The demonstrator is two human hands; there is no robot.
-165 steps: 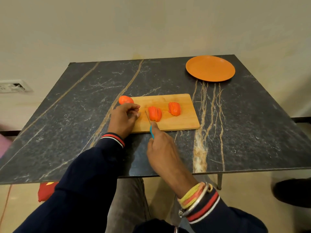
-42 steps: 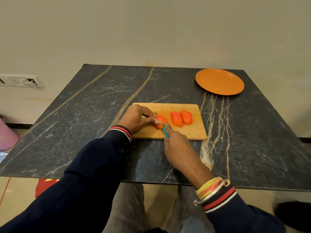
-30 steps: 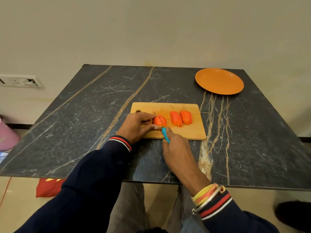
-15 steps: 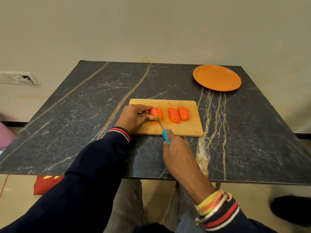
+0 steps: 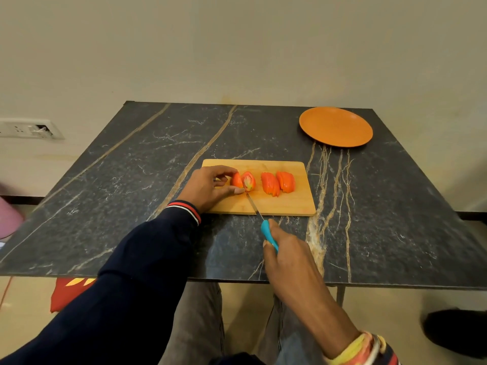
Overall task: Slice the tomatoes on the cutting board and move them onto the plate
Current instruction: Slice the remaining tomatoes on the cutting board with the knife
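A wooden cutting board (image 5: 295, 206) lies mid-table. On it sit two sliced tomatoes (image 5: 278, 182) to the right and a third tomato (image 5: 243, 180) cut in two, its right half tipped to show the pale flesh. My left hand (image 5: 208, 187) pinches the left half of that tomato, thumb resting on the board. My right hand (image 5: 286, 256) grips the blue handle of a small knife (image 5: 257, 210); the blade lies low over the board's front edge, its tip at the cut tomato. The orange plate (image 5: 336, 126) stands bare at the far right.
The dark marble table (image 5: 131, 193) ends at a wall behind. A wall socket (image 5: 29, 129) is at the left. A red object (image 5: 66, 292) lies on the floor under the front edge, and a dark shoe (image 5: 456, 330) shows at the lower right.
My left hand brought the third tomato beside the two sliced ones. The knife has cut it through, the halves have parted, and my right hand has drawn the knife back toward me.
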